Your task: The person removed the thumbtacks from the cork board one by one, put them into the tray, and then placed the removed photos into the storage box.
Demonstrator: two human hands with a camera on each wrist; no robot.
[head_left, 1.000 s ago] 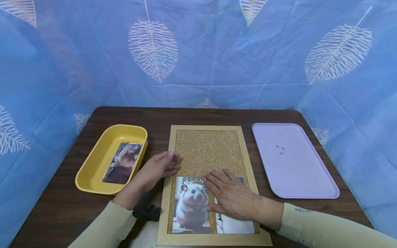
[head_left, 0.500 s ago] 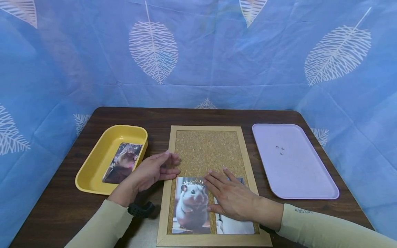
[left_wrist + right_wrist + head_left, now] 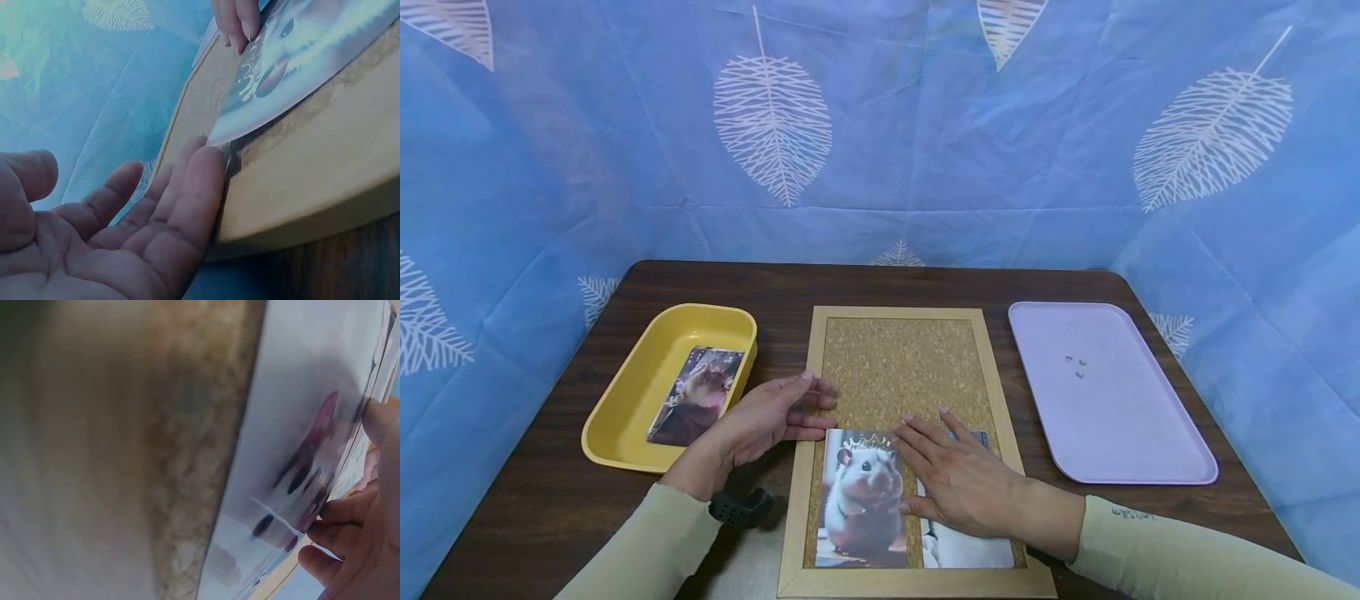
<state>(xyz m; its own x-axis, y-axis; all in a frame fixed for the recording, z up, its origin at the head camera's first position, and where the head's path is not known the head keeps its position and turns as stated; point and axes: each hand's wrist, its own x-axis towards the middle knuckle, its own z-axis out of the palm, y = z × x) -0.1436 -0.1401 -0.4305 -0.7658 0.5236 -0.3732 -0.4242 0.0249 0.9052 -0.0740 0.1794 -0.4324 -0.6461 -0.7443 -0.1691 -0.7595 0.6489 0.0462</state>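
Note:
A cork board (image 3: pixel 904 368) in a light wooden frame lies flat in the middle of the table. Two photos lie on its near half: a hamster photo (image 3: pixel 861 498) on the left and a second photo (image 3: pixel 970 546) mostly hidden under my right hand (image 3: pixel 951 475). That hand lies flat with straight fingers across both photos. My left hand (image 3: pixel 775 412) is open, fingers straight, its fingertips (image 3: pixel 200 172) touching the frame's left edge by the hamster photo's top corner (image 3: pixel 275 69).
A yellow tray (image 3: pixel 625 400) at the left holds another photo (image 3: pixel 696 396). A lilac tray (image 3: pixel 1112 400) at the right holds a few small pins (image 3: pixel 1077 365). Blue leaf-print cloth surrounds the dark wooden table (image 3: pixel 880 283).
My left hand has drawn back slightly toward me along the frame's left edge. The right hand and the photos have stayed in place.

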